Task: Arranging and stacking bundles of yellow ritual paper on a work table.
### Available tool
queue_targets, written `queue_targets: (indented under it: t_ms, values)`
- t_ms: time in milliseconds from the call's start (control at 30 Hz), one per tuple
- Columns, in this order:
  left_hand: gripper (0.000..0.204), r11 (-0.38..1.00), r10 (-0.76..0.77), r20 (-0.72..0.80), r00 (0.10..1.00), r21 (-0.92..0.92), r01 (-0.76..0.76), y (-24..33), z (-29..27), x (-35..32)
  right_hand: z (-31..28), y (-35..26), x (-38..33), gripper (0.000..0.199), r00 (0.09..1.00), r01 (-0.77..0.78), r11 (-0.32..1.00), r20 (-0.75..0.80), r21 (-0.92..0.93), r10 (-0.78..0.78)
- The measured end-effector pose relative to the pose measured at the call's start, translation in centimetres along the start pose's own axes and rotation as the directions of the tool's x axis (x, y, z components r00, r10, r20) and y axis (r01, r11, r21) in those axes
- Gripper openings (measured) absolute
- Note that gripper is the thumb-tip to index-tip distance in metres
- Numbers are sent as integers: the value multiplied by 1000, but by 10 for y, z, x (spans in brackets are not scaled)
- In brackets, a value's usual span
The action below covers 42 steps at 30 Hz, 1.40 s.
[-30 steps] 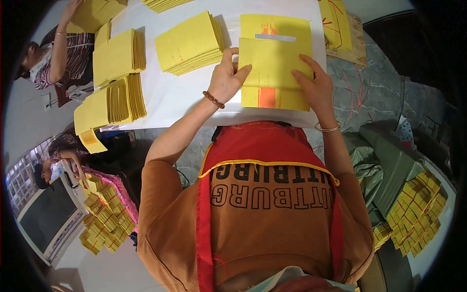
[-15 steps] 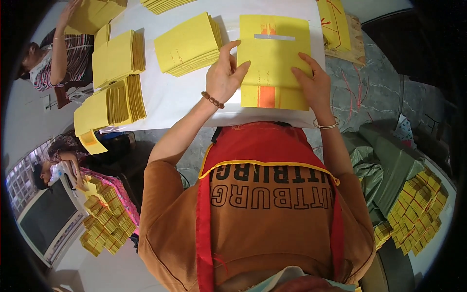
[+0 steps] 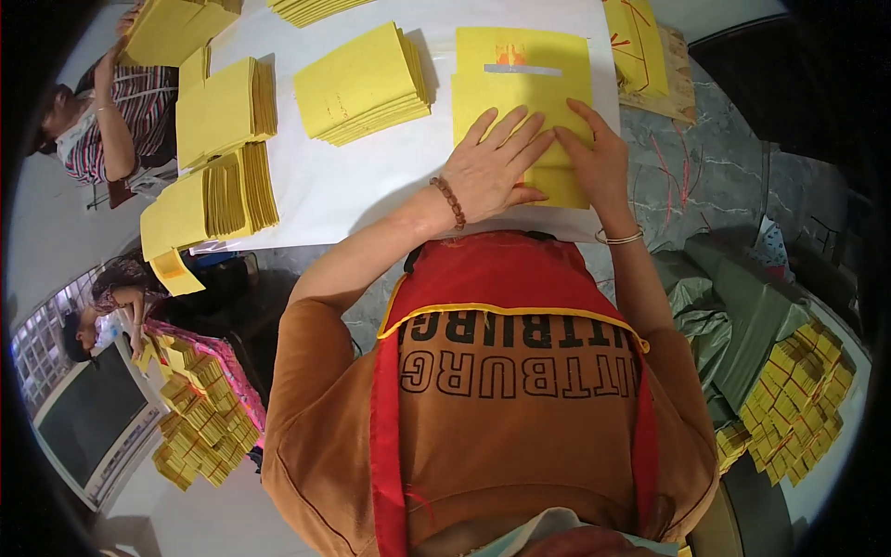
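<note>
At the far left edge, a seated person in a striped top (image 3: 121, 116) reaches an arm up toward a yellow stack (image 3: 172, 28) at the top corner of a white table (image 3: 371, 186). Below, another person (image 3: 111, 306) bends over bundles of yellow paper (image 3: 200, 422) heaped on the floor. On the table's left part lie folded yellow paper stacks (image 3: 223, 111), one above another, with more fanned stacks (image 3: 218, 200) beneath them. Toward the middle sits a thick, slightly tilted pile of yellow sheets (image 3: 362, 84), well apart from the hands. Next comes the wearer's left hand (image 3: 492, 167), a beaded bracelet (image 3: 452, 202) on its wrist; the hand lies flat and open, fingers spread, pressing down on a large yellow sheet (image 3: 524, 93). This sheet lies near the table's front edge, right of centre, with an orange mark and a pale strip near its top. Just beside the left hand, the right hand (image 3: 599, 162), with a thin bangle (image 3: 620, 239) on the wrist, also rests open and flat on the same sheet, fingertips meeting those of the left hand. Neither hand grasps anything; both only press. Right of the table, more yellow paper with red lines (image 3: 640, 42) rests at the corner. At the far right, a heap of tied yellow bundles (image 3: 789, 399) lies beside green cloth (image 3: 742, 316).
</note>
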<state>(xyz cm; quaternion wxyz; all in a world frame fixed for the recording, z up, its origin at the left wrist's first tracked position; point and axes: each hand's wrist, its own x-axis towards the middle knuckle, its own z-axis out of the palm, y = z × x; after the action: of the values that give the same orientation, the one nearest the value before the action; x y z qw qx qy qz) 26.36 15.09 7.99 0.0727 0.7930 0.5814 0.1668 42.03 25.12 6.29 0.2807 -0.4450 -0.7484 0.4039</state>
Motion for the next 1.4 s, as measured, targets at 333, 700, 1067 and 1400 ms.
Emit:
queue_targets:
  t_ms: [333, 700, 1067, 1400]
  values:
    - [64, 999, 17, 119, 993, 37, -21, -8, 7, -2, 4, -8, -58, 55, 882, 472, 712, 275, -520, -383]
    - [60, 980, -35, 17, 999, -198, 38, -12, 1, -9, 14, -4, -65, 51, 899, 438, 682, 283, -586, -335]
    - [57, 1000, -11, -10, 1000, -7, 11, -8, 5, -8, -7, 9, -70, 58, 923, 384, 733, 256, -562, -287]
    - [51, 928, 111, -100, 989, 366, -67, -5, 10, 3, -71, -55, -37, 31, 854, 72, 938, 465, 339, -234]
